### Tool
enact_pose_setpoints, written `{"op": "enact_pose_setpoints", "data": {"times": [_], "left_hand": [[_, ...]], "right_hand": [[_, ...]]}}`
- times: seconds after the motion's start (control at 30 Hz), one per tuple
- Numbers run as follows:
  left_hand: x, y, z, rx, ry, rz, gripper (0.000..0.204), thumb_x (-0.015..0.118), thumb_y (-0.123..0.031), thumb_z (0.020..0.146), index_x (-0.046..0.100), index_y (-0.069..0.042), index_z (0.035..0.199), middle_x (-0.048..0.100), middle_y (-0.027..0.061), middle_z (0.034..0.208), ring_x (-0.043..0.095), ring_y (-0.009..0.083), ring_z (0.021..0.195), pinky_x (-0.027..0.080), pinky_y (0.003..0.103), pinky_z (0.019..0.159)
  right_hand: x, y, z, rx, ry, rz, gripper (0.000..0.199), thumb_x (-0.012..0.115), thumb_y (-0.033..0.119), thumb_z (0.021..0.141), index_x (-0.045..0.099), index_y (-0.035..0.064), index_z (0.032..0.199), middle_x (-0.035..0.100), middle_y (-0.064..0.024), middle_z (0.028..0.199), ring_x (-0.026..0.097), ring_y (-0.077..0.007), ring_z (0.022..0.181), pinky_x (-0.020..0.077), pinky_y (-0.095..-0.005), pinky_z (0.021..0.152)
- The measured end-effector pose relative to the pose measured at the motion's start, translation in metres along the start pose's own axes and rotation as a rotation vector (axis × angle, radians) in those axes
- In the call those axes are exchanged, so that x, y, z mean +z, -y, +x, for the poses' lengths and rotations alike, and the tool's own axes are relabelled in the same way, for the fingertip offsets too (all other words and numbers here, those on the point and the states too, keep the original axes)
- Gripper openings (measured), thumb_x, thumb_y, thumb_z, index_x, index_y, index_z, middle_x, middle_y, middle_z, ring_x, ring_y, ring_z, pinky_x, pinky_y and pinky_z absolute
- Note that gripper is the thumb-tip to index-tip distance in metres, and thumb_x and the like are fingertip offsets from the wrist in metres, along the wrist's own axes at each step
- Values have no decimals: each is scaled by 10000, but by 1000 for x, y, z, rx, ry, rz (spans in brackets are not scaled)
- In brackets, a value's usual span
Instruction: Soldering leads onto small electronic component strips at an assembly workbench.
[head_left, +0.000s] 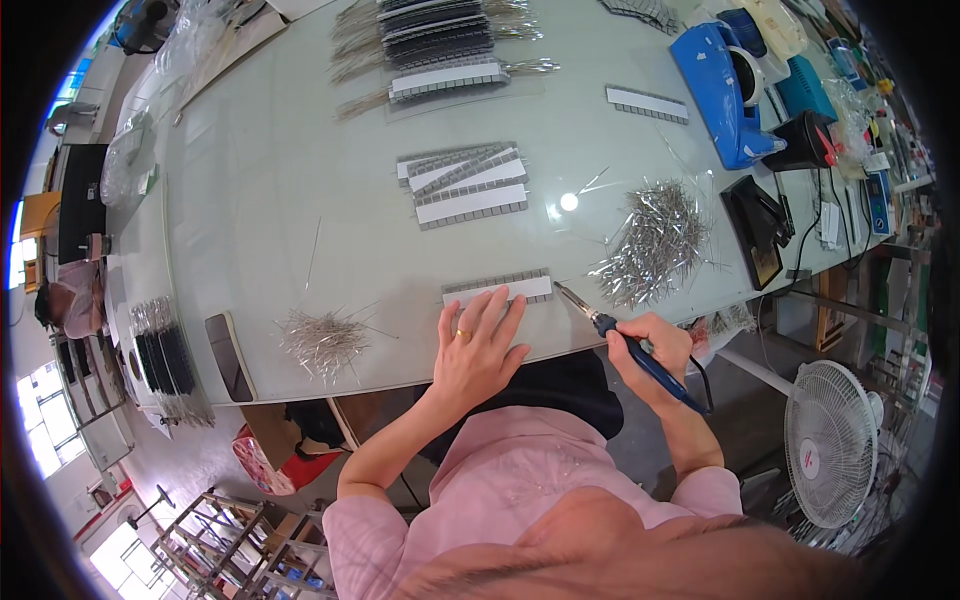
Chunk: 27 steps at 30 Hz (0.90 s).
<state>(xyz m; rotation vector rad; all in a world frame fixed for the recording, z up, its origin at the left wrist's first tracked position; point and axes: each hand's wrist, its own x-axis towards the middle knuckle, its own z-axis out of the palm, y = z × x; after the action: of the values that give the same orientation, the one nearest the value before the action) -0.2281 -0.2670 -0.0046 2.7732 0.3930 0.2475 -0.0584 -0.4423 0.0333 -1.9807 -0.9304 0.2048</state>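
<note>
Under my spread left grip (478,343), the flat white-and-grey strip (537,287) seems light, best edge-held. My right grip (648,352) clasps a blue-handled soldering iron (655,373).

Two wire heaps (655,245), one soldering iron (655,372)

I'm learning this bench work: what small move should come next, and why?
The soldering iron, held in the right hand, could perhaps ease slightly left onto the grey-and-white strip: its tip sits beside the strip's right end, while the left hand rests on it.
</note>
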Motion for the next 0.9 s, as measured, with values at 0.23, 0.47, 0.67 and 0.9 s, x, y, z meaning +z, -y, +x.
{"op": "enact_pose_setpoints", "data": {"times": [0.23, 0.47, 0.67, 0.9], "left_hand": [[-6, 2, -5, -25, -28, 16, 573, 690, -326, 801, 531, -130, 1316, 437, 63, 1389, 415, 217, 1253, 286, 485, 1039], [-31, 28, -52, -59, -299, -48, 500, 706, -193, 725, 617, -131, 1213, 538, 78, 1267, 512, 254, 1163, 312, 480, 1019], [-38, 67, -97, -159, -227, 166, 503, 688, -234, 767, 584, -133, 1248, 526, 54, 1286, 494, 231, 1208, 314, 467, 1022], [-31, 49, -71, -299, -142, 47, 603, 666, -296, 794, 506, -40, 1316, 483, 62, 1317, 434, 213, 1244, 300, 447, 1025]], "right_hand": [[3, -4, -6, 215, 64, 157, 129, 728, 60, 785, 619, 0, 818, 624, -28, 651, 565, -54, 573, 442, -210, 525], [-2, -12, -26, 291, -196, 380, 63, 571, 48, 886, 539, 17, 930, 577, -54, 769, 616, -140, 601, 492, -238, 578], [24, 2, -16, 255, 13, 460, 87, 584, 65, 899, 525, 5, 922, 591, -66, 785, 617, -120, 615, 511, -232, 591], [61, 29, -6, 134, 170, 392, 120, 655, 10, 829, 566, -14, 905, 620, -86, 771, 637, -133, 651, 518, -246, 613]]}}
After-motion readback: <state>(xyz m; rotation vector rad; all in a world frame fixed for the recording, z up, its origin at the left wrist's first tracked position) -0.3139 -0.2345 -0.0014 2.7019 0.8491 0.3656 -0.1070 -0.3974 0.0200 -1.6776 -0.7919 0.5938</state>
